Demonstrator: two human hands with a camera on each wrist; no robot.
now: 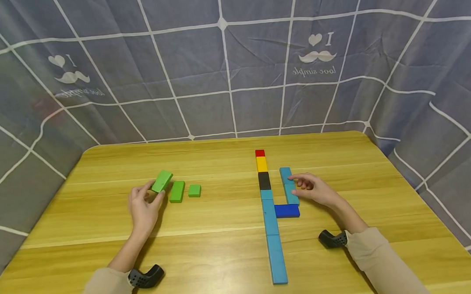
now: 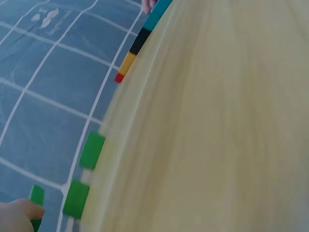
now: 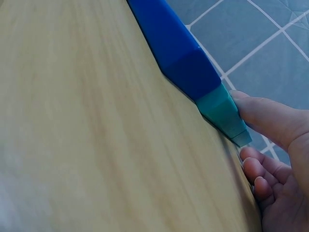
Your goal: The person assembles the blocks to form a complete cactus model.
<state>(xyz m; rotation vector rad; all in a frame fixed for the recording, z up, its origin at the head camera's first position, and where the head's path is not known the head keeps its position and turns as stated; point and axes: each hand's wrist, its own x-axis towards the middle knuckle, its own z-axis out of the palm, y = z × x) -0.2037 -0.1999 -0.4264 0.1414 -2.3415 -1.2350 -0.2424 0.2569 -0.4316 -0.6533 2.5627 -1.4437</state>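
My left hand (image 1: 143, 208) pinches a green block (image 1: 162, 181) between thumb and fingers, tilted above the table. Just right of it lie a green rectangular block (image 1: 177, 191) and a small green square block (image 1: 195, 191). With thumb and forefinger apart, my right hand (image 1: 316, 189) touches the right side of two light blue blocks (image 1: 291, 197) set end to end. A dark blue block (image 1: 287, 211) lies crosswise between them and a long column of light blue blocks (image 1: 277, 259). In the right wrist view, the thumb (image 3: 263, 113) rests against the light blue block (image 3: 222, 113).
The column continues away from me through a black block (image 1: 264, 181), a yellow block (image 1: 261, 164) and a red block (image 1: 260, 153). Everything lies on a wooden table (image 1: 208, 253). A grey curtain (image 1: 200, 74) with white lines stands behind and beside it.
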